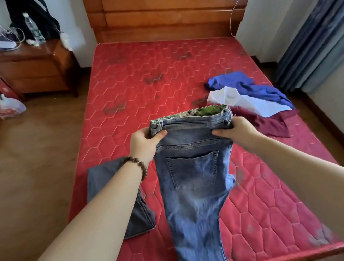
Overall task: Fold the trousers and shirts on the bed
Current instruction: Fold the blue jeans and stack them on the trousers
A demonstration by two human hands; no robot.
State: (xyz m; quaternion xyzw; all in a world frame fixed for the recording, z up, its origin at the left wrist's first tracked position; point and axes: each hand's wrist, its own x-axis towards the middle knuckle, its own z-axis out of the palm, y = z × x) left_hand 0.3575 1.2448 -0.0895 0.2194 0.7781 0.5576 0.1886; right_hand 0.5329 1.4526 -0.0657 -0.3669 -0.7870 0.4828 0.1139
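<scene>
- Jeans: at centre frame we see a pair of faded blue denim trousers held up by the waistband over the bed, back pocket toward the camera, the legs hanging down to the lower edge of the frame.
- Handling, as we judge it: denim is the heaviest and stiffest cloth here. It should drape without slipping, hold a crease well, and resist tearing. The legs will swing if lifted quickly.
- Where to hold: the waistband is thick and seamed, so we take it as the firmest purchase. The two side corners keep the garment flat.
- Left hand: curled round the left end of the waistband, thumb on the near face. A beaded bracelet sits at the wrist.
- Right hand: pinching the right end of the waistband, thumb pressed along the denim.
- Grey trousers: lying flat at the lower left of the bed, partly hidden under the left forearm. They look lighter and softer.
- Shirts, right of centre and unfolded: a blue shirt, a white shirt over it, and a maroon shirt nearest. We judge these thin, limp and apt to wrinkle.
- Nightstand: upper left of the frame.
</scene>
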